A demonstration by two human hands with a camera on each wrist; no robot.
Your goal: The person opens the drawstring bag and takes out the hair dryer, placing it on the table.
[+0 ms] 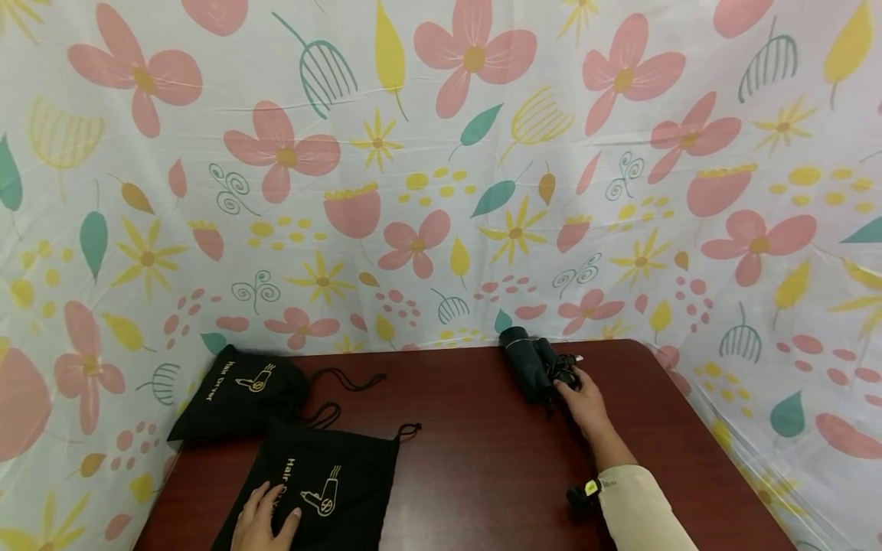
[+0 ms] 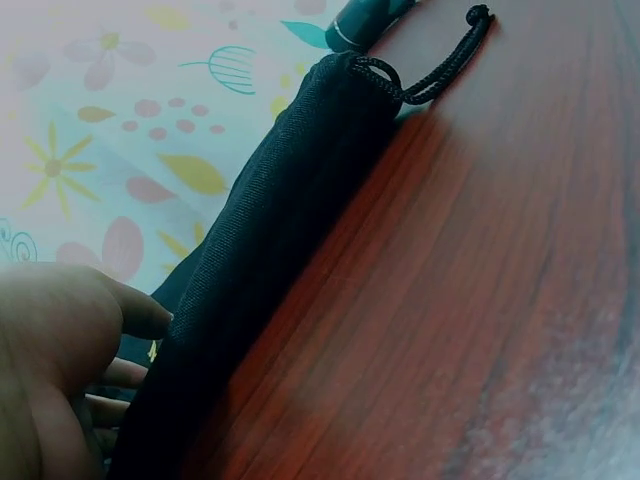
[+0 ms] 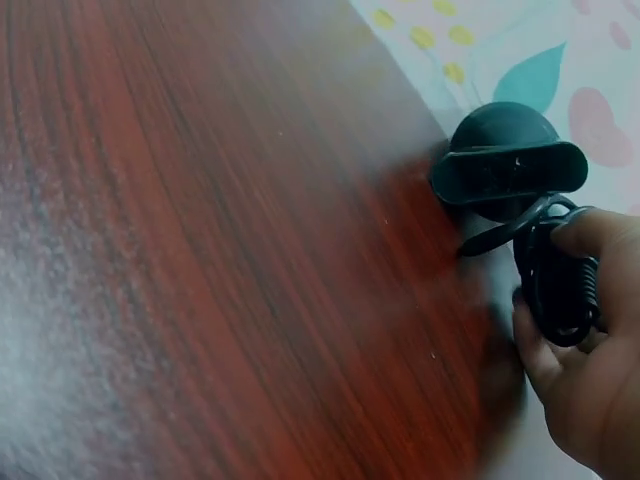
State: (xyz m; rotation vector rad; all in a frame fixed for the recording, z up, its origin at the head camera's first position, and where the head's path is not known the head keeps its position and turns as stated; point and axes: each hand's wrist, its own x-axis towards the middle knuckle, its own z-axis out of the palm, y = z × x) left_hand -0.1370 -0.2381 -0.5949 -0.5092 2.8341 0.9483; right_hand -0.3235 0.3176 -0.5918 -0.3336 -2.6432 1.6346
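Note:
A dark folded hair dryer lies near the table's back edge, its round end and folded handle facing the right wrist camera. Beside it my right hand grips the bundled black cord, thumb over the coils and fingers beneath. A flat black drawstring bag, printed with a yellow hair dryer picture, lies at the front left. Resting on its lettering is my left hand, fingers spread. In the left wrist view, the bag's edge runs past the fingertips, and part of the hand is cut off.
Behind the flat bag, a fuller black drawstring bag with the same print leans at the left edge, its cord trailing rightward. The reddish-brown table meets a floral curtain at the back and sides.

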